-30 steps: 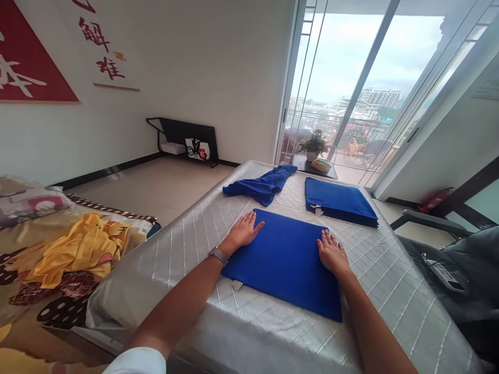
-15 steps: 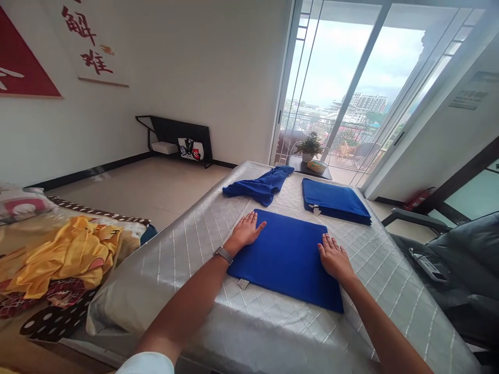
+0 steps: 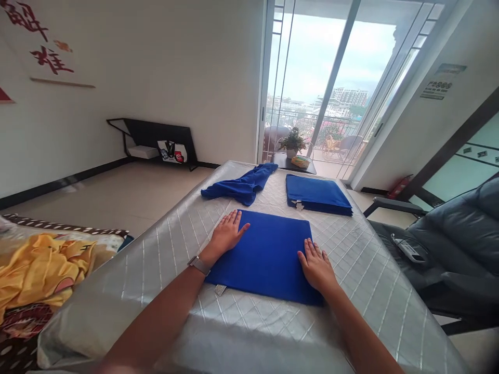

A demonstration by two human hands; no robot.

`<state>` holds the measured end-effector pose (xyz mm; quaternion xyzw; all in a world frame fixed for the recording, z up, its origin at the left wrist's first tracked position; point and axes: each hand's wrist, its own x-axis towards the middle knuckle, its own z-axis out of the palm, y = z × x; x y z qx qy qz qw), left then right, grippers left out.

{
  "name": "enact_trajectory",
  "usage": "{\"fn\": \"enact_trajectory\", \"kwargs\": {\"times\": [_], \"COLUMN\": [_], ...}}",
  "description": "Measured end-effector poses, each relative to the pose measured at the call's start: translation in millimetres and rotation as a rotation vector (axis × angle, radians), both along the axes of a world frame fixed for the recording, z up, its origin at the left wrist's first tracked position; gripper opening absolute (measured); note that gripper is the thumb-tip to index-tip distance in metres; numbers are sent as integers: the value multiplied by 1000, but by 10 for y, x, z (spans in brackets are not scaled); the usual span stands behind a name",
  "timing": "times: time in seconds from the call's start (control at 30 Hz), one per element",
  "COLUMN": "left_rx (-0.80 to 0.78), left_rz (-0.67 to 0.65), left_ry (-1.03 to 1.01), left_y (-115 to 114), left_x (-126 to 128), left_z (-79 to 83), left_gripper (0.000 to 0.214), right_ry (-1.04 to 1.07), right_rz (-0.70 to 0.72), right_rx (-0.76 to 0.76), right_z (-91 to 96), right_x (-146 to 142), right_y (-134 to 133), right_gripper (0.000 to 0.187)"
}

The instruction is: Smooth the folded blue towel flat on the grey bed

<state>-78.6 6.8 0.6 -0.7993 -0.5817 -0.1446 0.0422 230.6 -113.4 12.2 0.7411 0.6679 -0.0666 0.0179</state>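
Blue towel (image 3: 268,254), folded into a flat rectangle, lies on the near half of the silver quilted mattress (image 3: 370,270). I note the left hand (image 3: 226,236) palm down on its far-left corner, fingers straight and slightly apart, clamped on nothing; the outer edge of the hand spills onto the mattress. Right hand (image 3: 316,267) lies flat on the right edge near the near corner, fingers spread, also gripping nothing. Watch (image 3: 199,265) on the left wrist. Small pale tag (image 3: 220,289) sticks out at the near-left corner.

Farther along the mattress: crumpled towel (image 3: 239,186) at far left, stack of towels (image 3: 316,193) at far right, both apart from the one under the hands. Yellow cloth (image 3: 42,265) on a patterned bed, near left. Dark padded chair (image 3: 460,234) at right beside the mattress, remote (image 3: 407,248) on it. Potted plant (image 3: 291,143) past the far end, by the glass door.
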Motion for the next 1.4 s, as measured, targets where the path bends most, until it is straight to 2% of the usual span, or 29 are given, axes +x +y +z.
{"fn": "enact_trajectory", "kwargs": {"times": [0.2, 0.3, 0.43, 0.5, 0.57, 0.7, 0.87, 1.07, 1.23, 1.4], "left_rx": [76, -12, -89, -107, -122, -117, -132, -199, -248, -242], "left_rz": [-219, -424, -682, -716, -686, -616, -608, -526, -385, -186], "left_ry": [-54, -75, -48, -37, -44, -80, -54, -5, 18, 5], "left_y": [-267, -511, -820, -875, -857, -763, -754, -738, -708, -690], "left_x": [351, 670, 1203, 1465, 1678, 1863, 1741, 1396, 813, 129], "left_z": [149, 217, 274, 267, 231, 113, 43, 66, 88, 5], "left_gripper": [65, 62, 70, 74, 76, 75, 76, 81, 84, 85], "right_ry": [51, 75, 72, 52, 32, 14, -5, 18, 34, 3], "right_rz": [7, 1, 12, 31, 44, 52, 68, 23, 7, 5], "right_rx": [-5, -8, -11, -19, -33, -55, -28, -6, -19, -24], "right_z": [33, 42, 65, 87, 116, 159, 114, 60, 69, 47], "right_x": [17, 0, -8, -3, 2, -1, -1, 11, 5, 8], "right_y": [-23, -35, -57, -74, -92, -108, -82, -53, -42, -34], "right_gripper": [65, 66, 66, 65, 63, 63, 62, 66, 67, 66]}}
